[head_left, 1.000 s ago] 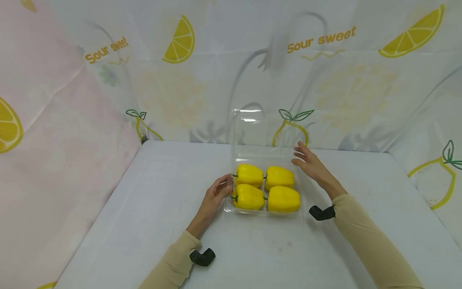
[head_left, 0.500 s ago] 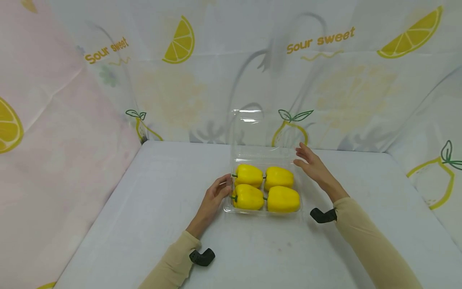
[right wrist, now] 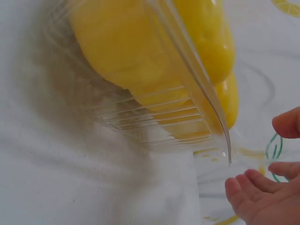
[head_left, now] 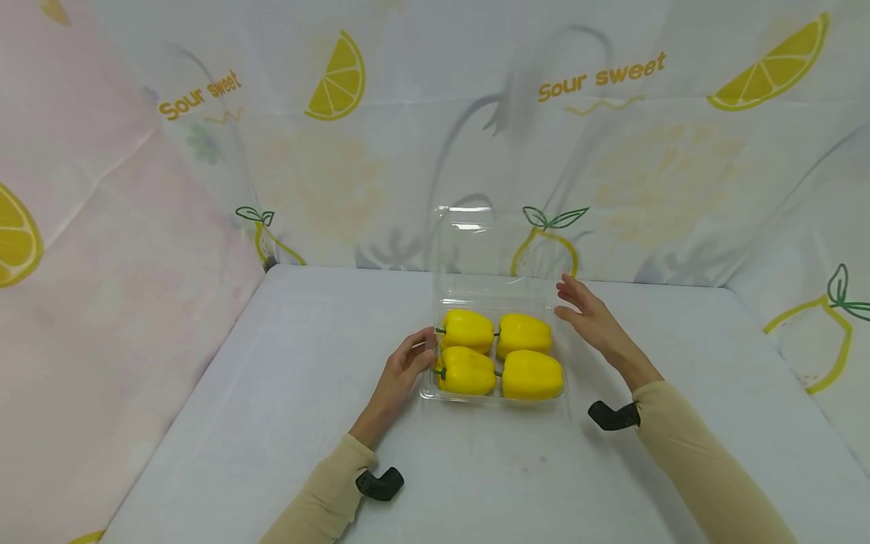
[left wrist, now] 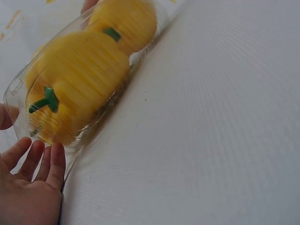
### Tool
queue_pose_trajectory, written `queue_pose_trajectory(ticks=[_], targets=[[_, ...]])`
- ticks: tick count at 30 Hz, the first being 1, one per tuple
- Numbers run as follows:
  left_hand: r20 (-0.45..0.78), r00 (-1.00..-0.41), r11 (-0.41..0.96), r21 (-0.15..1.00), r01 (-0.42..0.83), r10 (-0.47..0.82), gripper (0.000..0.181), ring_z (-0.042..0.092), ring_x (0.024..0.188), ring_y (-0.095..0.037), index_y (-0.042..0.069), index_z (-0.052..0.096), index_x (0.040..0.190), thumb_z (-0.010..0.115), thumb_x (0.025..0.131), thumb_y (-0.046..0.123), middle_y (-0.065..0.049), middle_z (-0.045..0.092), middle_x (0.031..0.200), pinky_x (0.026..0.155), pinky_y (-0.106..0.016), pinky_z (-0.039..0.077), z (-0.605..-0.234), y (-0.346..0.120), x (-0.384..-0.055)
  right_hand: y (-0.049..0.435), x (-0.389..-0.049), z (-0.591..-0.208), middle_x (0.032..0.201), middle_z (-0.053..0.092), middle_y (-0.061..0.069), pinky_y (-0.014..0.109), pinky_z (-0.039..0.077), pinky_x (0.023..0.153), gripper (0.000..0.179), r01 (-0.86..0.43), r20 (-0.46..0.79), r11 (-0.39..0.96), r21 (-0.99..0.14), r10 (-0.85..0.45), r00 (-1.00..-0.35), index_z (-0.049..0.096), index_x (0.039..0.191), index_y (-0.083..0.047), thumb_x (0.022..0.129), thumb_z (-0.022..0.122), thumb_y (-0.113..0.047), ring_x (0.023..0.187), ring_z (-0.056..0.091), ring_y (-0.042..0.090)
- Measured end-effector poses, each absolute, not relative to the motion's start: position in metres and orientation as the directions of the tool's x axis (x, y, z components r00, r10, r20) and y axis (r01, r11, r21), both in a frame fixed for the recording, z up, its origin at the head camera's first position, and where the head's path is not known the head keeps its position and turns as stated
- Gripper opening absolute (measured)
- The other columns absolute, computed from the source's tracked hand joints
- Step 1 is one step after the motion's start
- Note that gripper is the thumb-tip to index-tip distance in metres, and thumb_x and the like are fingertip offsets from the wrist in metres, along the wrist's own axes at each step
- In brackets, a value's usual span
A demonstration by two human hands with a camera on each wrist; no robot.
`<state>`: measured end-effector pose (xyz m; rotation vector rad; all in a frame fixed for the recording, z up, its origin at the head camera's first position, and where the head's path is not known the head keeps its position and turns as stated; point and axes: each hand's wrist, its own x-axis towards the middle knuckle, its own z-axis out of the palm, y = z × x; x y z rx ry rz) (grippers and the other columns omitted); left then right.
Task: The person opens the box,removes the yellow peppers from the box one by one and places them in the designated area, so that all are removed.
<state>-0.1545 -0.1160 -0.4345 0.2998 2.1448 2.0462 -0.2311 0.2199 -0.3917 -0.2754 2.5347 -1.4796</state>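
A clear plastic clamshell box (head_left: 462, 400) stands on the table, its transparent lid (head_left: 469, 227) raised at the back. Several yellow bell peppers (head_left: 533, 375) lie in it in two rows, green stems pointing left. My left hand (head_left: 401, 370) holds the box's left side; in the left wrist view its thumb (left wrist: 6, 116) overlaps the rim while the fingers (left wrist: 56, 164) reach the wall below. Beyond the box's right back corner, my right hand (head_left: 593, 313) hovers with fingers spread, holding nothing. The right wrist view has that hand (right wrist: 267, 197) apart from the box edge.
White cloth covers the table (head_left: 306, 363). A lemon-print curtain (head_left: 408, 151) rises behind the table's back edge, close behind the lid. Black wrist devices (head_left: 381, 484) stick out from both sleeves.
My right hand has drawn slightly back and to the right, away from the lid's hinge area. The left hand, the box and the peppers have kept their places.
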Motion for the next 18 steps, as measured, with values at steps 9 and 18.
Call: queue_pose_trajectory(ticks=[9, 18], targets=[[0.017, -0.967, 0.053, 0.998, 0.032, 0.254, 0.046, 0.043, 0.132, -0.031, 0.003, 0.036, 0.142, 0.047, 0.099, 0.016, -0.017, 0.039, 0.146, 0.100, -0.017, 0.043, -0.4334, -0.1162, -0.1539, 0.2203, -0.2263, -0.3904, 0.158, 0.015, 0.017, 0.055, 0.021, 0.114, 0.069, -0.086, -0.053, 0.467, -0.880, -0.276, -0.960, 0.005, 0.153, -0.013, 0.099, 0.047, -0.017, 0.144, 0.018, 0.035], [0.014, -0.967, 0.040, 0.999, 0.025, 0.253, 0.046, 0.042, 0.132, -0.030, 0.002, 0.036, 0.142, 0.047, 0.099, 0.015, -0.016, 0.038, 0.146, 0.099, -0.016, 0.043, -0.4340, -0.1164, -0.1539, 0.2198, -0.2217, -0.3869, 0.157, 0.014, 0.019, 0.053, 0.017, 0.116, 0.067, -0.107, -0.025, 0.436, -0.893, -0.286, -0.958, 0.007, 0.152, -0.009, 0.098, 0.047, -0.013, 0.145, 0.016, 0.036]])
